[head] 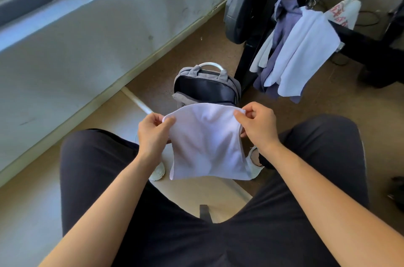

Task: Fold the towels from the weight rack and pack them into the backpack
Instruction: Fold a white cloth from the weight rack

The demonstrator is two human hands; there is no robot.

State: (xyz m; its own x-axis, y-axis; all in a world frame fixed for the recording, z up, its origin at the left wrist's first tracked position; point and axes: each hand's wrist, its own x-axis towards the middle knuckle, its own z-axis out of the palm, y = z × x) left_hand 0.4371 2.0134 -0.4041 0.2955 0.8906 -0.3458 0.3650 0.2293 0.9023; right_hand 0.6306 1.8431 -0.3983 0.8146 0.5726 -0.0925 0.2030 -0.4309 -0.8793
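A white towel hangs folded between my knees. My left hand pinches its upper left corner and my right hand pinches its upper right corner. Just beyond the towel a grey backpack stands on the floor with its top unzipped and its dark inside showing. To the right, on the black weight rack, hang a white towel, a purple-blue towel and a white cloth with red print.
A black weight plate on a steel bar sits left of the rack. A grey wall with a skirting board runs along the left. My white shoes rest on the brown floor below the towel. Cables lie behind the rack.
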